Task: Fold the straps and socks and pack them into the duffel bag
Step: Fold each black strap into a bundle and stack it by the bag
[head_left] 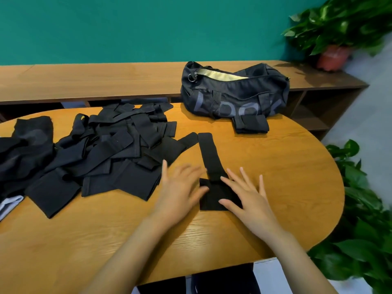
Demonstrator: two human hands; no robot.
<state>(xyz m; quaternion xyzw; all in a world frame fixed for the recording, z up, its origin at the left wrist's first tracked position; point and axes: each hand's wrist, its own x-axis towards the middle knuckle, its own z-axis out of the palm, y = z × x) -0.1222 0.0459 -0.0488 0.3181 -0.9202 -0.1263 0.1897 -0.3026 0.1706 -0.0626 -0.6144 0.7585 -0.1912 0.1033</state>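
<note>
Head view: the L hand (180, 187) is smeared by motion blur, so its fingertips are hard to make out. Its fingers look straight and spread, holding nothing, with the thumb side touching the strap's wide end. The R hand (248, 194) is sharper. Its fingers are straight and splayed, palm down, pressing flat on that same wide end and covering its right part.

The strap (209, 158) lies on the table (292, 170) right in front of the person, between the two hands. Its long axis runs near to far and leans a bit left at the far tip. The wide end is nearest the person and the narrow end points away, toward the gap between pile and bag.

The pile of black straps (118, 149) is left of centre. The pieces overlap so much that I can't count them or separate them. Dark cloth (31, 141) at the far left is cut off by the frame edge, and I can't tell whether it is socks. A pale scrap (8, 203) is also cut off there.

The duffel bag (233, 92) sits at the table's far right, long axis left-right. Its top zip is open and pale lining shows; the side lettering is partly hidden by the handles. A folded black stack (251, 124) lies just in front of the bag, touching it.

Behind the table are a wooden shelf (106, 79) and a potted plant (339, 24).
</note>
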